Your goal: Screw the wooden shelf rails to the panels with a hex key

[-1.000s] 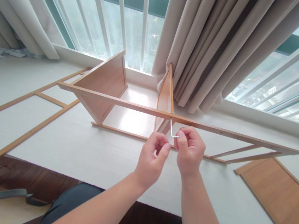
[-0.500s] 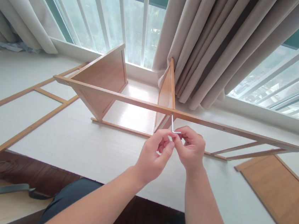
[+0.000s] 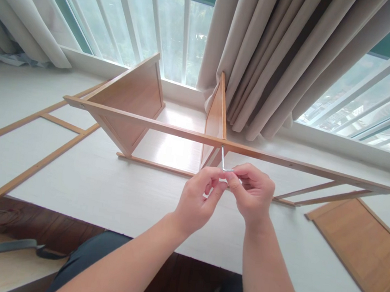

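A silver L-shaped hex key (image 3: 223, 158) stands with the tip of its long arm at the wooden frame's near rail (image 3: 182, 133), just below the joint with an upright shelf panel (image 3: 217, 109). My right hand (image 3: 254, 192) pinches the key's short arm between thumb and fingers. Beside it, my left hand (image 3: 198, 200) is closed, its index fingertip against the key's bend and its thumb just below. The fastener under the key's tip is too small to make out. At the rail's left end, a larger wooden panel (image 3: 129, 95) joins the frame.
A separate ladder-like wooden frame (image 3: 39, 164) lies on the left of the white surface (image 3: 133, 204). Another wooden panel (image 3: 362, 247) rests at the right. Curtains (image 3: 260, 55) hang against the window behind. A dark strap (image 3: 3, 246) lies at the lower left.
The hex key's short arm and my right hand have swung slightly to the right. My left hand stays at the bend. The whole view has shifted a little.
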A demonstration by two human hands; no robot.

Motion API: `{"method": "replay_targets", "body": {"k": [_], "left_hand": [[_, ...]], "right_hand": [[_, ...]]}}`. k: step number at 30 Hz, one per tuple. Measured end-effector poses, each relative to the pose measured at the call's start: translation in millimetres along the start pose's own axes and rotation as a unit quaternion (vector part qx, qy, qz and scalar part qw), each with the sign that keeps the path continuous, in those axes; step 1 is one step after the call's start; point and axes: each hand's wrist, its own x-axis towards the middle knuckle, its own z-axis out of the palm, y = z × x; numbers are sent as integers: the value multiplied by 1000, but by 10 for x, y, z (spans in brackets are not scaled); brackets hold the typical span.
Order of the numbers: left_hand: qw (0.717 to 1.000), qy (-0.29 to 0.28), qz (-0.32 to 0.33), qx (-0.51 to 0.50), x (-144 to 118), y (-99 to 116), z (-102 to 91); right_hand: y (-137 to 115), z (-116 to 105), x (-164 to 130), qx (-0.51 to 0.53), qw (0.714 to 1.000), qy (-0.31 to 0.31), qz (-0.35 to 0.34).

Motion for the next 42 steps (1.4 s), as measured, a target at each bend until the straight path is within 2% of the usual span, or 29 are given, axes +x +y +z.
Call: {"method": "replay_targets", "body": {"k": [8,10,16,19,29,42], "left_hand": [[989,21,-114,-93,-17,35,42],[991,25,-99,-82,-7,32,39],[1000,19,21,5,1,-2,0],[998,8,46,34,3,-12,-20],[993,0,94,71,34,-52,-39],[993,18,81,81,-17,-56,-12]], "right_hand": [[71,-18,19,5,1000,-23,-11],[87,-32,21,0,999,-31,-14],[50,-64,35,-24,998,-49,-22],[19,-71,48,-43,997,-56,-35],[-9,-77,57,-61,996,-60,-33],[1,-77,53,-53,996,-68,-26]]}}
